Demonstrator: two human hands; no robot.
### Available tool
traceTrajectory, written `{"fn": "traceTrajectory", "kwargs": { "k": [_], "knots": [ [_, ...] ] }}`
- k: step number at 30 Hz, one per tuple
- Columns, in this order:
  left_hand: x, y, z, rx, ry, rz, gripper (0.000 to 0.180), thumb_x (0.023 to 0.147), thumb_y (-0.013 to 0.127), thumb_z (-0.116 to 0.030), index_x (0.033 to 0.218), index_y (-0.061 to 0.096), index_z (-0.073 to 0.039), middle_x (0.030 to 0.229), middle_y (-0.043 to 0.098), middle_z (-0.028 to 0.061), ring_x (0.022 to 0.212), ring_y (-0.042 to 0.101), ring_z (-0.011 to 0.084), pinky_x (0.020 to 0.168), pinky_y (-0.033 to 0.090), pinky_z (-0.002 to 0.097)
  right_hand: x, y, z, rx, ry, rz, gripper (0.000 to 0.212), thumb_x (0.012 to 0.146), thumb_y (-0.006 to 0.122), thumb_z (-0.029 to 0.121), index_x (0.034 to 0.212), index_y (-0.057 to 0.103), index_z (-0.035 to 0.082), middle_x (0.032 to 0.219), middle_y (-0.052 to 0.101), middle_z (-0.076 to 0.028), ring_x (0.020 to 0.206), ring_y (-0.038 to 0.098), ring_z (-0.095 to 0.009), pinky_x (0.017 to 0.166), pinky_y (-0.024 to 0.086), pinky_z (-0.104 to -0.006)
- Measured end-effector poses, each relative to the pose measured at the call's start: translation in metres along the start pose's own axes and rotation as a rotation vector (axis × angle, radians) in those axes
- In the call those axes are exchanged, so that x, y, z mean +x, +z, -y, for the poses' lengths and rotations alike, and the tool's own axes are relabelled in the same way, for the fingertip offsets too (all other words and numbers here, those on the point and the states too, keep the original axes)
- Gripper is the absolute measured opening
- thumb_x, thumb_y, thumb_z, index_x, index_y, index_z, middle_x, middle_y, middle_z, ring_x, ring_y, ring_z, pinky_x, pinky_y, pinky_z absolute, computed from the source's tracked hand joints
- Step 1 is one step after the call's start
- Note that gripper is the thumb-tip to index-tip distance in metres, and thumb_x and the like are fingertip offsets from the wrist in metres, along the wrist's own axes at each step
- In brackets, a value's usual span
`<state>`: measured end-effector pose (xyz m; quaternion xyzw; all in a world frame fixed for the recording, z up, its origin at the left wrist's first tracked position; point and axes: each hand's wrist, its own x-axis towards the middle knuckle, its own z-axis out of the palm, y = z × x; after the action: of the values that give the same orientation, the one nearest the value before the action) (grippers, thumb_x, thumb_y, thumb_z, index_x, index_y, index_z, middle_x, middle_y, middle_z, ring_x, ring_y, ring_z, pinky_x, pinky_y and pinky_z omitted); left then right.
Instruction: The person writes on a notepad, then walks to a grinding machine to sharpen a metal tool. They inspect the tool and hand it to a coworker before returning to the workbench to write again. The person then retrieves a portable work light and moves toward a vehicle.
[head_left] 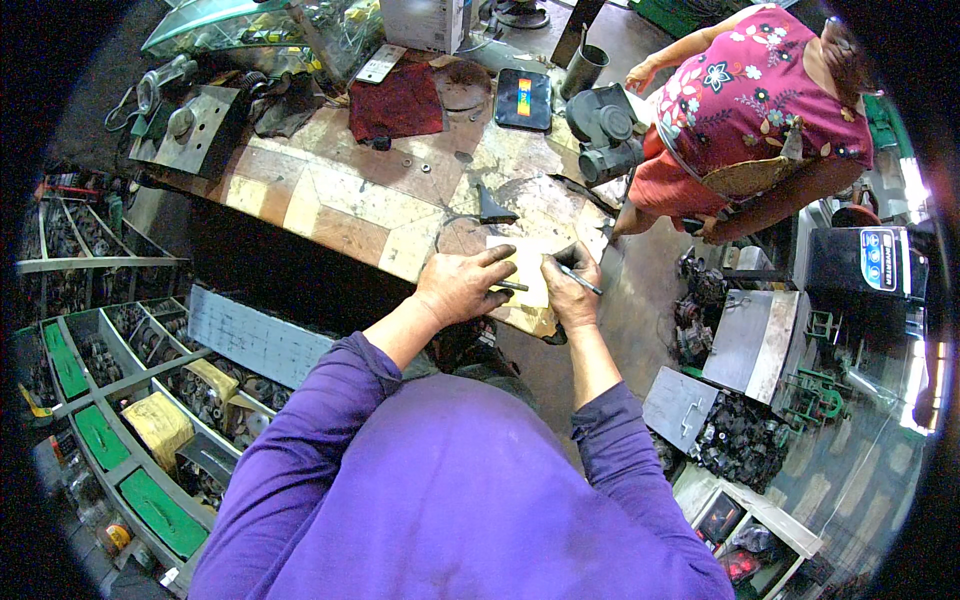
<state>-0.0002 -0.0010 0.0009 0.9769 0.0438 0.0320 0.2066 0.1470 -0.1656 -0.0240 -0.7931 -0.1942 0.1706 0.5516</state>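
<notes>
On the corner of the workbench lies a pale yellow sheet of paper [533, 283]. My right hand [575, 295] is closed round a pen [582, 279], its fingertips over the sheet's right side. At the left side of the paper rests my left hand [458, 285], fingers reaching to the right. Between its thumb and fingers is a short dark rod [512, 286], possibly a pen cap. Dark grime marks the fingers of both hands. Just beyond the paper is a black wedge-shaped piece [494, 206].
The worn workbench [330, 190] holds a dark red cloth [395, 104], a black tablet-like case [523, 99], a metal tube [586, 70] and a dark machine part [604, 125]. Another person [750, 110] stands at its right end. Parts shelves [130, 390] stand at left, metal boxes [750, 340] at right.
</notes>
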Motion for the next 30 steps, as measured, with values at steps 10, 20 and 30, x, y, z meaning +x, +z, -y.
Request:
{"fn": "traceTrajectory", "kwargs": {
  "k": [10,20,30],
  "knots": [
    [0.001,-0.002,-0.001,0.005,-0.017,0.04,0.045,0.085,0.073,-0.044,0.125,0.066,-0.025,0.145,0.059,-0.0043,0.09,0.076,0.0227,0.07,0.061,0.0395,0.001,-0.003,0.0,-0.127,-0.025,0.001,0.021,0.082,0.074,0.016,0.079,0.059,0.002,0.069,0.067,-0.01,0.063,0.063,-0.017,0.063,0.051,-0.0351],
    [0.0,0.002,0.0,0.006,-0.008,-0.011,0.048,0.081,0.076,-0.044,0.125,0.067,-0.027,0.146,0.059,-0.0064,0.084,0.076,0.0223,0.069,0.061,0.0393,-0.002,-0.003,0.007,-0.143,-0.065,-0.012,0.02,0.082,0.073,0.015,0.078,0.059,0.002,0.067,0.065,-0.008,0.061,0.06,-0.016,0.062,0.05,-0.0344],
    [0.001,0.003,0.0,0.026,-0.002,-0.006,0.046,0.081,0.076,-0.042,0.123,0.068,-0.026,0.143,0.061,-0.0055,0.083,0.075,0.0215,0.066,0.06,0.0382,0.005,-0.013,0.012,-0.053,-0.062,-0.05,0.019,0.084,0.072,0.011,0.077,0.057,0.002,0.067,0.061,-0.003,0.062,0.055,-0.01,0.06,0.047,-0.0299]
  ]
}}
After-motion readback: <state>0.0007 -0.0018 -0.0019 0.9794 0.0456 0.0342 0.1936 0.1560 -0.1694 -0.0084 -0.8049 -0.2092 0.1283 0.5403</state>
